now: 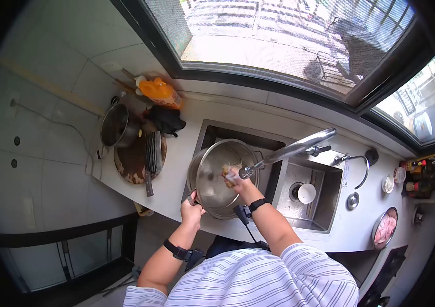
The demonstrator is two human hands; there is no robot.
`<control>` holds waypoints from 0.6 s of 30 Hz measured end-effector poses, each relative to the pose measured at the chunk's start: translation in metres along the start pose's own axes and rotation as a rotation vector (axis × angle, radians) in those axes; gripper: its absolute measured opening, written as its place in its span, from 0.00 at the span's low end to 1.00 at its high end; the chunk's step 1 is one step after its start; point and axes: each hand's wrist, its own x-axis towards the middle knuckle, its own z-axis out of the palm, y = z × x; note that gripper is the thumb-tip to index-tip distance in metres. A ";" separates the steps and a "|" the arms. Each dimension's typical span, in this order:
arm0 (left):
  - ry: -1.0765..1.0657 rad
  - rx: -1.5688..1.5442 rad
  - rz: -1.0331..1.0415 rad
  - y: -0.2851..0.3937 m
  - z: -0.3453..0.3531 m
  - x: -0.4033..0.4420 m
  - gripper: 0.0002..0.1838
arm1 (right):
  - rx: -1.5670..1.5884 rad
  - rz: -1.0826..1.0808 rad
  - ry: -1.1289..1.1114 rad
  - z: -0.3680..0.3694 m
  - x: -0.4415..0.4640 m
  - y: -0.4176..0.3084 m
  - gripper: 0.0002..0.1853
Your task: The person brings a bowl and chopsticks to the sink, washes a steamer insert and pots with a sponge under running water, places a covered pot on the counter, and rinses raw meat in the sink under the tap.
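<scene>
A large stainless-steel pot [210,193] is tilted over the left sink basin [208,134], with another round metal rim [259,179] showing behind it. My left hand [192,211] is closed on the pot's near-left rim. Inside the pot's mouth is my right hand [236,179], fingers curled around small yellowish pieces [227,171] whose kind I cannot make out. Directly above that hand is the spout of the chrome faucet [299,146], which partly covers it.
A cleaver [153,158] lies on a round chopping board [125,162] at left, near a dark pot [120,126] and an orange bottle [160,93]. The right sink basin holds a white bowl [307,193]. A bowl of raw meat [385,228] stands at far right.
</scene>
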 end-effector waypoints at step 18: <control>0.136 0.047 0.150 -0.024 -0.010 0.015 0.19 | -0.143 -0.407 0.184 -0.011 -0.016 -0.118 0.18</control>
